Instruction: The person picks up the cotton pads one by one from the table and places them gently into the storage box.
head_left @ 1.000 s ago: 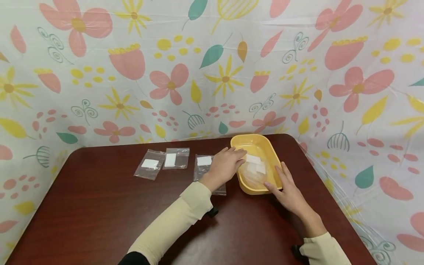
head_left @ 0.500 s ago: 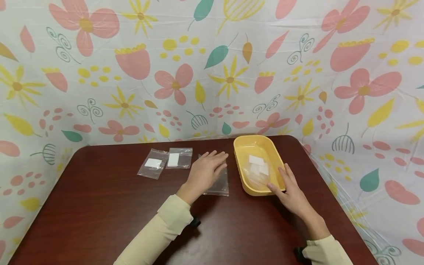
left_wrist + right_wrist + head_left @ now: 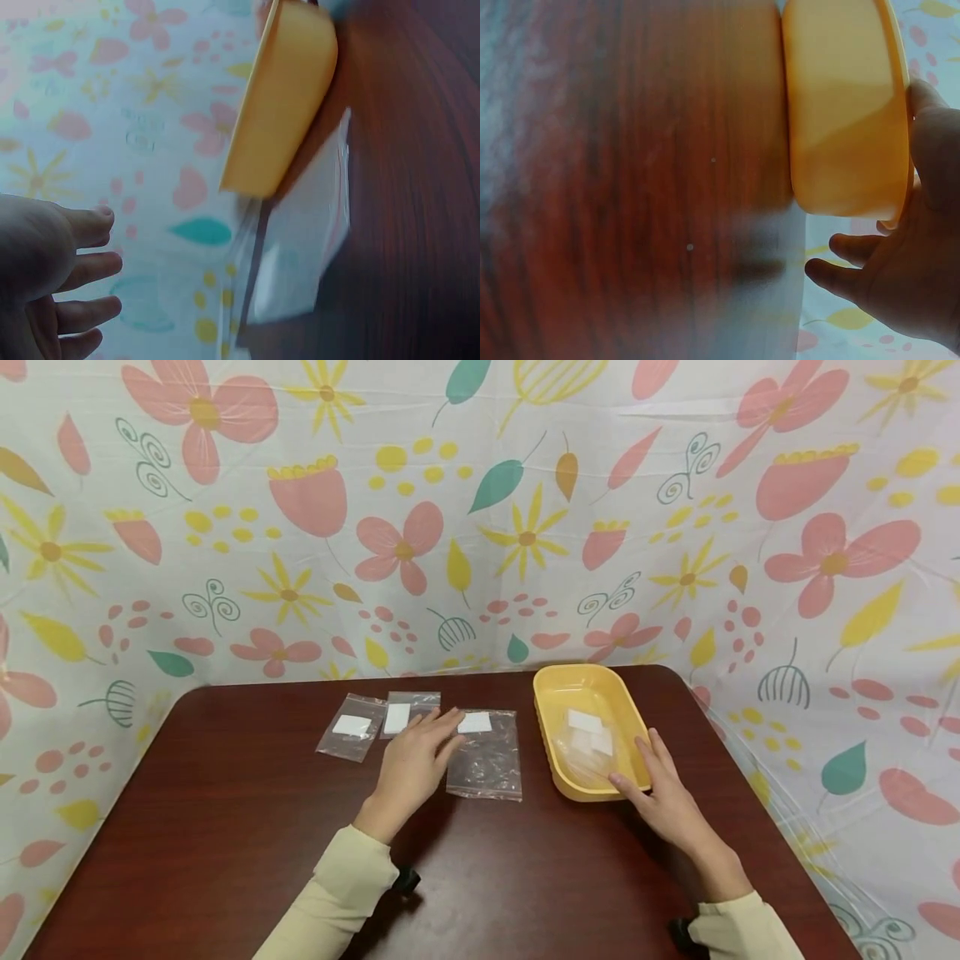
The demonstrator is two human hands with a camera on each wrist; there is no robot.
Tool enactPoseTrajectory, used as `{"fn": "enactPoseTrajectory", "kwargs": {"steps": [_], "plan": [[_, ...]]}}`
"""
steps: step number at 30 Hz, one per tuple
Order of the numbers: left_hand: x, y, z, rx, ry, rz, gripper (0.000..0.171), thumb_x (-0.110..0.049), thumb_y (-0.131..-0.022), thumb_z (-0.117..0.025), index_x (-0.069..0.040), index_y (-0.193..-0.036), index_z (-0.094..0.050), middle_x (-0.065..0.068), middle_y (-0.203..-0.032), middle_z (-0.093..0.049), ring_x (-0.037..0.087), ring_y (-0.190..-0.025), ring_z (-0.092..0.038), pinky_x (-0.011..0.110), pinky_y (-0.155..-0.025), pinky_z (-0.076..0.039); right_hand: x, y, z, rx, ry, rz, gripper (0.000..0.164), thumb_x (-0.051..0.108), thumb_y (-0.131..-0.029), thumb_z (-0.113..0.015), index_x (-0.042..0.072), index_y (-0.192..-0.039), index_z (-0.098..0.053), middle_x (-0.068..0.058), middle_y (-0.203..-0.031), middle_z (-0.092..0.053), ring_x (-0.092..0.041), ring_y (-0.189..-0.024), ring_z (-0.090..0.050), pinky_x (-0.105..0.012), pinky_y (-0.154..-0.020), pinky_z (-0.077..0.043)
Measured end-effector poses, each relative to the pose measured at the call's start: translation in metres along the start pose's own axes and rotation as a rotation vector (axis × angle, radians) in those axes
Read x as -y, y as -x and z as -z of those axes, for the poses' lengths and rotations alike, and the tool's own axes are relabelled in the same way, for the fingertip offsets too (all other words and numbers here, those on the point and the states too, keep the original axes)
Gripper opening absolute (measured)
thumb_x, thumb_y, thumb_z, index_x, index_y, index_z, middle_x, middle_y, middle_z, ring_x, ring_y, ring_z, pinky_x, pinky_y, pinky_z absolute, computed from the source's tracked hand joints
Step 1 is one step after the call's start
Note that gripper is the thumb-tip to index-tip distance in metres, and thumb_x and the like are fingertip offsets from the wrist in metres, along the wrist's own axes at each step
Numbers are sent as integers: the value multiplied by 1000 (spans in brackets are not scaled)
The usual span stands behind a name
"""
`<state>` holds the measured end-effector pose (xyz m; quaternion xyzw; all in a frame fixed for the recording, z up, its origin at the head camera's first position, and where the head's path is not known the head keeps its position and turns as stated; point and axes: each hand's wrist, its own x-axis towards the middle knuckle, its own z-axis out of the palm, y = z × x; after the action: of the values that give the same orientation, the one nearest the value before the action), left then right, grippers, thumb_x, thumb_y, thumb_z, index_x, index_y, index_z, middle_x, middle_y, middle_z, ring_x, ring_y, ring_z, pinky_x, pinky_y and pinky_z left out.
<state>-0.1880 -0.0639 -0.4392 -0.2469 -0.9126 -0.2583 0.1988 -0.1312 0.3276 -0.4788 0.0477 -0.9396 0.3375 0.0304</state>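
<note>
My left hand [image 3: 411, 768] is over the table with its fingers extended, holding nothing. It partly covers a small zip bag [image 3: 423, 700] with a white piece in it. Beside it on the right lies a larger clear zip bag [image 3: 483, 768] with a white piece at its top; the left wrist view shows this bag [image 3: 304, 232] blurred. My right hand [image 3: 667, 797] rests on the near right corner of a yellow tray [image 3: 551, 675], thumb at the near rim, fingers fairly straight along the right side. Inside the tray are clear bags with white pieces [image 3: 585, 739].
Another small zip bag [image 3: 348, 728] with a white piece lies at the left of the row. All stand on a dark red-brown table [image 3: 225, 827]. A flower-printed cloth [image 3: 465, 485] hangs behind and to the right of the table.
My left hand has moved left from over the tray, past the larger zip bag, uncovering it. The right hand has stayed at the tray corner. The view has shifted slightly.
</note>
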Motion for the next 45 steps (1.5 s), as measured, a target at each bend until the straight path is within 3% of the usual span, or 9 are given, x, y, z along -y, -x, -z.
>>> {"fn": "enactPoseTrajectory", "kwargs": {"steps": [8,15,22,25,27,29,34,41,45], "plan": [[39,13,15,-9,5,205,41,-29,-99,-67,-19,-139,-64,4,-136,-63,35,-128,-56,58,-104,-44,0,0,-1,-9,3,16,85,42,-100,-63,-3,-158,-21,-17,-167,4,-51,-146,-14,-76,-103,-26],[64,20,24,-27,-8,291,41,-27,-99,-67,-17,-138,-65,8,-136,-63,40,-125,-57,64,-91,-50,1,1,0,-4,-8,12,86,43,-100,-62,-2,-158,-20,-16,-167,5,-52,-146,-15,-77,-103,-26],[84,23,26,-37,-11,339,40,-27,-100,-66,-18,-139,-64,10,-137,-62,39,-120,-60,60,-77,-55,0,1,0,-4,-2,6,86,44,-100,-62,-3,-158,-20,-16,-167,5,-50,-147,-14,-76,-103,-27],[94,21,28,-30,-18,377,40,-27,-100,-66,-19,-139,-64,17,-128,-67,39,-89,-70,53,-60,-54,0,1,-1,-7,-2,7,86,44,-100,-62,-3,-158,-20,-16,-167,5,-50,-147,-14,-76,-103,-27],[102,19,28,-15,-24,402,41,-28,-100,-65,-19,-140,-63,21,-125,-67,36,-65,-64,47,-50,-49,0,1,-1,-8,0,8,86,44,-100,-62,-3,-158,-20,-17,-167,5,-50,-147,-14,-76,-103,-27],[112,18,28,-8,-30,419,41,-28,-100,-65,-17,-140,-63,23,-124,-66,33,-54,-58,41,-45,-43,0,1,-1,-8,2,8,86,44,-100,-62,-3,-158,-20,-17,-167,5,-50,-147,-14,-76,-103,-27],[131,14,26,41,-40,483,44,-31,-103,-61,-16,-144,-58,28,-137,-56,34,-52,-56,38,-45,-40,-1,1,0,-10,2,9,85,43,-100,-62,-3,-158,-20,-16,-167,5,-50,-146,-15,-76,-103,-27],[148,8,20,140,6,552,51,-32,-105,-56,-13,-151,-48,29,-146,-46,18,-39,-33,33,-40,-34,1,2,0,-5,-2,9,85,43,-100,-62,-2,-158,-19,-16,-167,4,-51,-146,-15,-76,-103,-28],[156,4,13,179,23,567,54,-34,-105,-55,-12,-153,-44,26,-152,-41,18,-40,-33,32,-41,-32,1,2,0,-6,3,1,85,44,-100,-62,-1,-159,-19,-16,-167,4,-51,-146,-16,-76,-103,-27]]}}
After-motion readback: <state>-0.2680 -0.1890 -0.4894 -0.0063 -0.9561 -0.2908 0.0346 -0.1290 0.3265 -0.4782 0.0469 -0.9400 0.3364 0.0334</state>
